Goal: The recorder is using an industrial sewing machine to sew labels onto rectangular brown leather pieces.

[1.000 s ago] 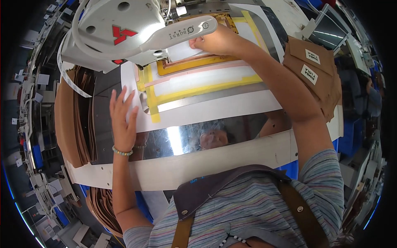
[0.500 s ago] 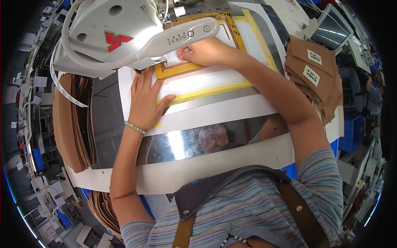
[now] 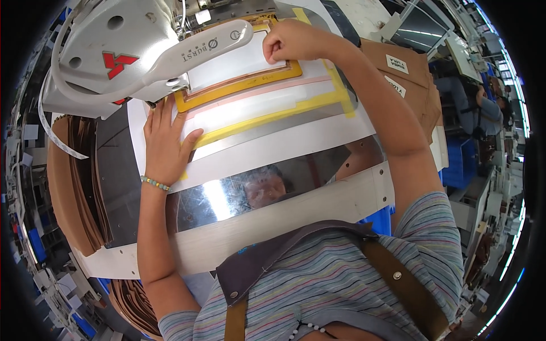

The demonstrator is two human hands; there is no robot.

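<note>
My left hand [image 3: 165, 133] lies flat with its fingers spread at the left end of an amber template frame [image 3: 239, 91], under the edge of a sewing machine head [image 3: 114, 51]. Its thumb rests near yellow tape [image 3: 250, 129] on a large white sheet [image 3: 239, 150]. At the frame's right side, my right hand [image 3: 296, 42] has its fingers curled together over the white piece [image 3: 222, 68] inside the frame. Anything pinched in those fingers is hidden. A light-grey lamp arm [image 3: 210, 48] crosses above the frame and covers part of it.
Brown panels stand stacked [image 3: 71, 187] at the left edge. More brown pieces with white labels [image 3: 392, 71] lie at the right. A shiny metal plate [image 3: 273, 190] spans the near side of the worktable [image 3: 296, 219]. A blue bin [image 3: 459, 162] is beyond the right edge.
My right hand has moved right along the frame, from its middle to its right side, uncovering more of the white piece. The left hand stays spread at the frame's left end. The whole view has shifted.
</note>
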